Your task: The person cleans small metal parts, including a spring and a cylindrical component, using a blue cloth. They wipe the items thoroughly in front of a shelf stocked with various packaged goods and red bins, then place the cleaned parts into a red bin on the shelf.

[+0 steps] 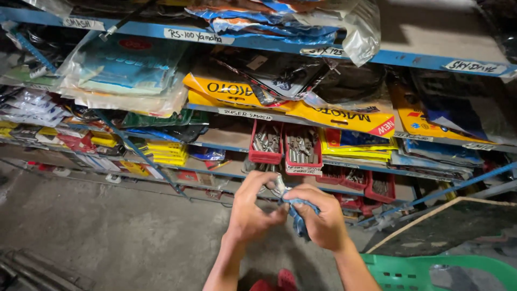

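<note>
Blue rag (298, 214) bunched between both hands, low in the middle of the scene, above the concrete floor (107, 231). Left hand (253, 207) pinched on a small shiny metal part (279, 186) at the rag's top; right hand (323, 215) clamped round the cloth. Just beyond, red bins (266, 156) of metal pieces on blue shelving (409, 60); green plastic chair (431, 269) near right.

The blue cloth (298, 214) is mostly hidden inside both hands, and the green plastic chair (431, 269) is cut off by the bottom edge
</note>
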